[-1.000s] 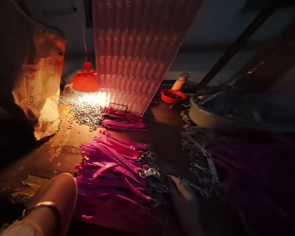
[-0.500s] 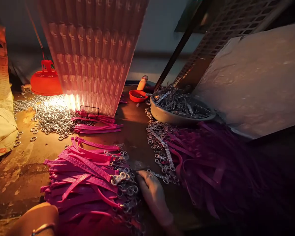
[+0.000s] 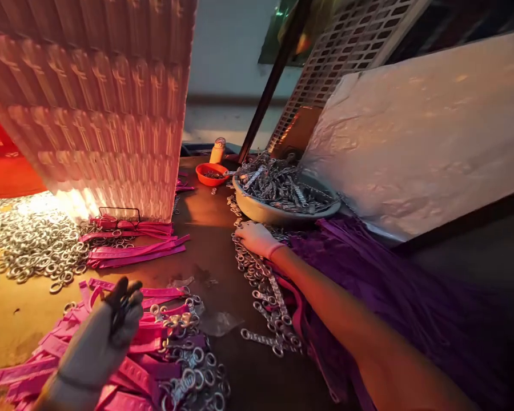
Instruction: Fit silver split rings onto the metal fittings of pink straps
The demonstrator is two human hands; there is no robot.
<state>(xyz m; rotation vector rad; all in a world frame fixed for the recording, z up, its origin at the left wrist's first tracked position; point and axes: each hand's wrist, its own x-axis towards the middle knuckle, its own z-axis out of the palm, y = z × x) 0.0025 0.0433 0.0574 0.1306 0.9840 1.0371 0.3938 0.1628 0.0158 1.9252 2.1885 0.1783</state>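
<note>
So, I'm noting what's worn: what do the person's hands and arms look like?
The left hand has a thin dark band across the wrist; the right hand, a thin pinkish band at the wrist. No sleeve shows on the right forearm. Whether gloves are worn, I cannot tell.

1 head view, forward-down across the tabletop (image 3: pixel 209 242)

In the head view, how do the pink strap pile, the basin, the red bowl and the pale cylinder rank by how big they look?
1. Pink strap pile, helped by being nearest
2. Basin
3. Red bowl
4. Pale cylinder, narrower than the bowl
</note>
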